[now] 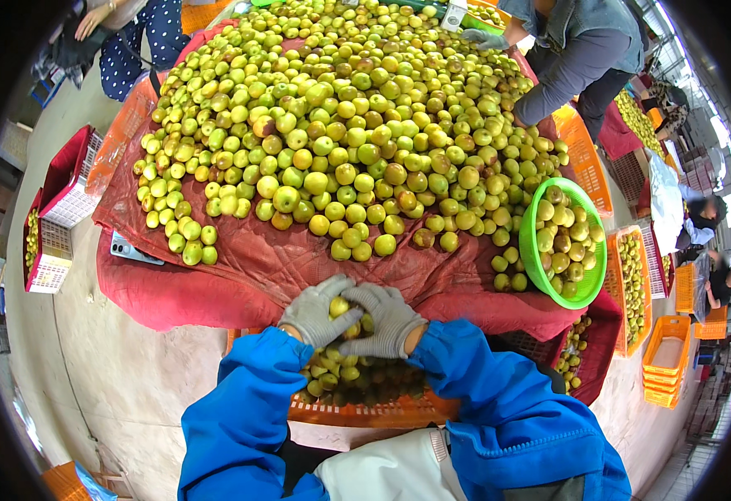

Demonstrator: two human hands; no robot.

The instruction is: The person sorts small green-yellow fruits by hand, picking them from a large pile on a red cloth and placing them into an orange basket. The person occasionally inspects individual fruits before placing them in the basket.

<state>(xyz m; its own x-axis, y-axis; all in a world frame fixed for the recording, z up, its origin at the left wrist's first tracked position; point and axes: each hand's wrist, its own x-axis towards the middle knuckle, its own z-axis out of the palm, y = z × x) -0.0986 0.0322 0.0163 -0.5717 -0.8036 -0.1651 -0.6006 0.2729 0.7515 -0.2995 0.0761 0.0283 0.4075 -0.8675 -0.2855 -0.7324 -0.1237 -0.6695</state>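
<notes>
In grey knitted gloves, my left hand (pixel 316 314) and my right hand (pixel 385 320) are cupped together around several yellow-green jujubes (pixel 339 307). Fingers hide part of these fruits. Both hands are above an orange plastic crate (pixel 371 412) that holds more jujubes (pixel 331 374), partly in shadow. Just beyond my fingertips is the front edge of a table draped in red cloth (pixel 265 257). A broad heap of green and brownish jujubes (pixel 365 138) covers most of that cloth.
A green plastic basket (pixel 526 235) of jujubes sits at the table's right corner. A phone (pixel 133 248) lies at the left edge. Opposite, a co-worker's gloved hand (pixel 485 39) reaches to the heap; another person (pixel 143 44) stands far left. Crates (pixel 620 294) flank the table.
</notes>
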